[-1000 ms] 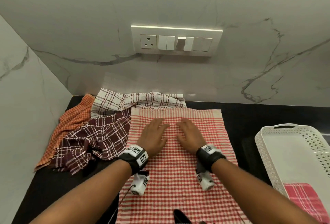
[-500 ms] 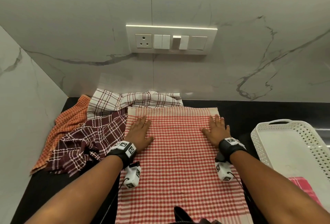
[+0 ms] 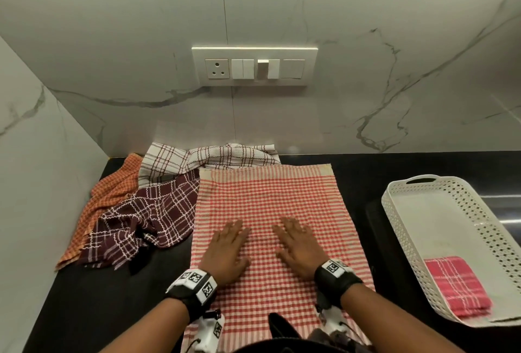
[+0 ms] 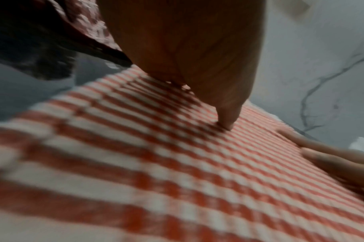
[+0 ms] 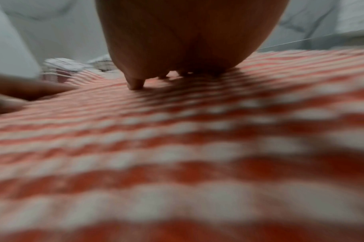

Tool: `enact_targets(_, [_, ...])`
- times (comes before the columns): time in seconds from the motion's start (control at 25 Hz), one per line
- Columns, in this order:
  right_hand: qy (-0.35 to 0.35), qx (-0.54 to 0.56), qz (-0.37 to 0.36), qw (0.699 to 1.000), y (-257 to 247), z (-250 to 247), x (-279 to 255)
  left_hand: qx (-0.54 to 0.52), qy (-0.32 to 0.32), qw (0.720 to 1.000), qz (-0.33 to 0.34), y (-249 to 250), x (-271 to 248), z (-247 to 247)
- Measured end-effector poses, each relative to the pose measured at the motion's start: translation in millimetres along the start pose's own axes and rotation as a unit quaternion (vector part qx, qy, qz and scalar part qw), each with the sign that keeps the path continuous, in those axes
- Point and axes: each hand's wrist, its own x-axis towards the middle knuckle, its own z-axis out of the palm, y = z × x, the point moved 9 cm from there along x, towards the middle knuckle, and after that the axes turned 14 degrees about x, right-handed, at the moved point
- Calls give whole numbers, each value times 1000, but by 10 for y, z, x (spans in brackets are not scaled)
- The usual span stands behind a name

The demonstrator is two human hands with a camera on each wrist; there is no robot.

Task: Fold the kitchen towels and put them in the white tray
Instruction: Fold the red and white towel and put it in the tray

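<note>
A red-and-white checked towel (image 3: 267, 197) lies spread flat on the black counter (image 3: 84, 304). Both my hands press on its middle with straight fingers, side by side: left hand (image 3: 225, 248) and right hand (image 3: 300, 248). The wrist views show the same checked cloth (image 4: 177, 172) (image 5: 177, 147) close up and blurred, with each palm flat on it. At the right stands the white perforated tray (image 3: 400, 228), holding a folded pink checked towel (image 3: 456, 286) at its near end.
A heap of unfolded towels lies at the back left: an orange one (image 3: 110, 195), a maroon plaid one (image 3: 146, 220) and a white plaid one (image 3: 203, 158). Marble walls close off the left and back. A switch panel (image 3: 253, 66) is on the back wall.
My hands were together at the towel's far part, slid apart to its side edges, and are now back together nearer to me, at the towel's middle.
</note>
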Motion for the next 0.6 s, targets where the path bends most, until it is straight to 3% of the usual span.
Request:
enact_targets(0.16, [84, 22, 93, 992, 921, -269, -340, 1, 8, 1000, -30, -492, -286, 130])
enact_targets(0.28, [92, 43, 170, 980, 1227, -412, -491, 12, -15, 998, -61, -612, -324, 164])
enact_targets(0.4, [106, 48, 163, 980, 817, -414, -487, 2, 1, 996, -85, -336, -307, 42])
enact_targets(0.6, [-11, 0, -17, 1000, -369, 344, -595, 40, -27, 999, -3, 558, -505, 249])
